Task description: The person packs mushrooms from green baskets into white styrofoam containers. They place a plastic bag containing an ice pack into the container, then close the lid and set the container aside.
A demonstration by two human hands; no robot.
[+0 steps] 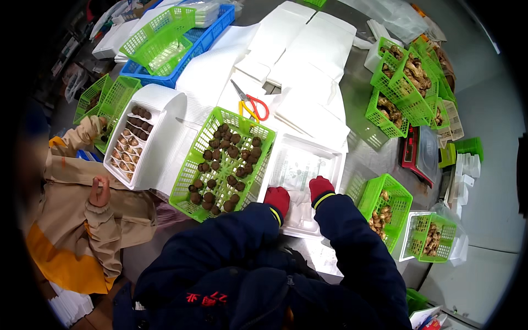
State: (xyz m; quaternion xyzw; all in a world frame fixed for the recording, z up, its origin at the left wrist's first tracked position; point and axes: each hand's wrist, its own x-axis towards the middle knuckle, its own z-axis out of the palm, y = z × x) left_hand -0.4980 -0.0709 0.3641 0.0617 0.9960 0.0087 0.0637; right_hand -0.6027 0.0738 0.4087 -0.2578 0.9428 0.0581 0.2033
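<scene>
A white foam box [340, 165] stands before me, with clear plastic ice packs [299, 165] lying in it. My left hand [277, 200], in a red glove, is at the box's left side, fingers bent downward. My right hand [321, 187], also red-gloved, is over the right part of the box, its fingers curled. Whether either hand grips anything cannot be told, as the fingertips are hidden. Left of the box is a green plastic basket [181, 185] with many dark round truffle-like pieces [233, 152]. Scissors [251, 103] with red and yellow handles lie above it on white sheets.
At left, a co-worker's hand [100, 192] is beside a foam box [165, 119] of sorted pieces. White foam sheets [305, 49] cover the far middle. Green baskets of mushrooms [416, 74] and a red scale [412, 152] stand right; another green basket [402, 198] is near my right arm.
</scene>
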